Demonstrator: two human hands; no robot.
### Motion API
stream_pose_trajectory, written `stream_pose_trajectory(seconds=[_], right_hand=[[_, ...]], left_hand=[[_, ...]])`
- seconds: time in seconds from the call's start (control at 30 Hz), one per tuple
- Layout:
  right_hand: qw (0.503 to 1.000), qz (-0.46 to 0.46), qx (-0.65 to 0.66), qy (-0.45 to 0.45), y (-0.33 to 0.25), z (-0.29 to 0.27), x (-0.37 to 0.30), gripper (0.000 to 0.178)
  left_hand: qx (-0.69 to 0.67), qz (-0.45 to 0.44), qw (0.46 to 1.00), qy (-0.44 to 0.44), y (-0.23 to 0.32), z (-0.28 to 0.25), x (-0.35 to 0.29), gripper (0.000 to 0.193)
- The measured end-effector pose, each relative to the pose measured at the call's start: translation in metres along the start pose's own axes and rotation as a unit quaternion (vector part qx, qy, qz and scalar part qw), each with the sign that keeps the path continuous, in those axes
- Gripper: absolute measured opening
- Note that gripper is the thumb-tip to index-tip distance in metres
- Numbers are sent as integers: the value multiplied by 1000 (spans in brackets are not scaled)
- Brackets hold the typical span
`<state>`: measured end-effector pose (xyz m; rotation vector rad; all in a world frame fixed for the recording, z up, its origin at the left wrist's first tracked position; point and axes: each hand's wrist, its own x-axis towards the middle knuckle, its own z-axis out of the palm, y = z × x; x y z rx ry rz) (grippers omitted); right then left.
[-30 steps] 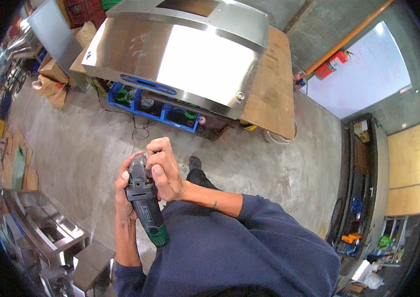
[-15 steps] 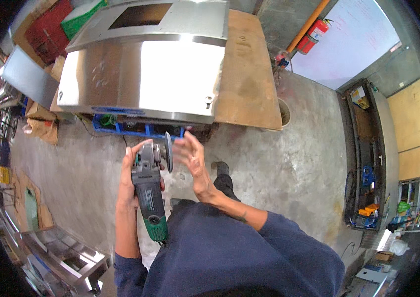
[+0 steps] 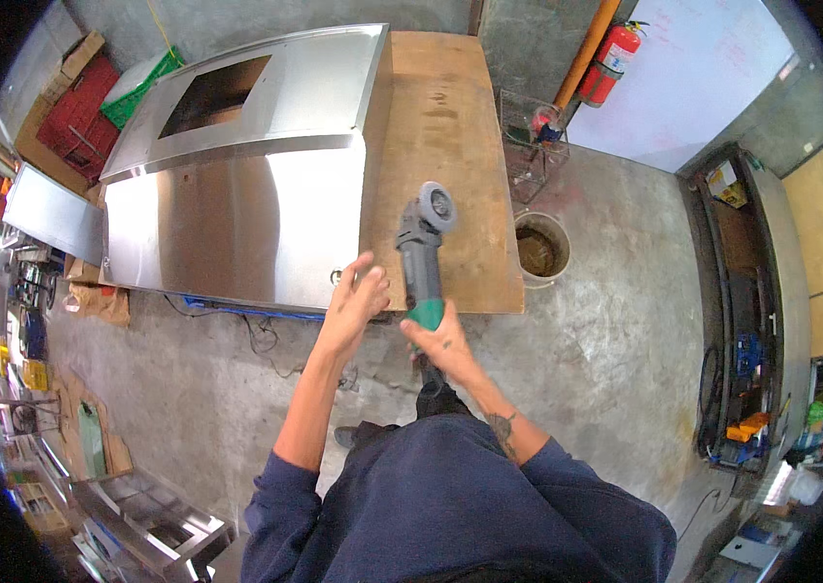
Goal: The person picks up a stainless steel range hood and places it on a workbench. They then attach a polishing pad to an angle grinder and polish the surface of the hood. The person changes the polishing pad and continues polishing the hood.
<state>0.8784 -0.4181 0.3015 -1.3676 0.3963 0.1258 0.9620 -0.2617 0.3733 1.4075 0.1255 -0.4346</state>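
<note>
An angle grinder [image 3: 421,260] with a green rear body and a round disc is gripped at its green end by my right hand [image 3: 440,342]. Its disc end points away from me, over the brown board on the table. My left hand [image 3: 355,303] is empty with fingers apart, just left of the grinder and close to the near right corner of a shiny stainless steel hood [image 3: 227,223]. The hood has a rectangular cutout in its upper face and lies on the wooden tabletop [image 3: 460,126].
A round bucket [image 3: 543,251] stands on the floor right of the table, near a wire basket [image 3: 531,146]. A fire extinguisher [image 3: 611,64] hangs by an orange pipe. A dark shelf unit [image 3: 737,311] runs along the right. Loose cable [image 3: 266,340] lies on the floor before the table.
The grinder has passed from my left hand to my right and moved right and away, over the board. My left hand has let go. The view has shifted relative to the hood.
</note>
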Motion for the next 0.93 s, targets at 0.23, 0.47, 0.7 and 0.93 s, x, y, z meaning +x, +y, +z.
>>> stream_pose_trajectory(seconds=[0.23, 0.47, 0.7, 0.93], right_hand=[[970, 19, -191, 149, 47, -82, 84, 74], [928, 2, -291, 232, 88, -80, 98, 73], [873, -32, -451, 184, 115, -97, 101, 73], [826, -20, -559, 78, 99, -142, 111, 86]], left_hand=[[-2, -120, 993, 24, -60, -67, -77, 48], [-39, -150, 983, 96, -67, -103, -116, 46], [-30, -64, 995, 67, -7, -87, -109, 43], [95, 127, 982, 106, 84, -95, -121, 44]])
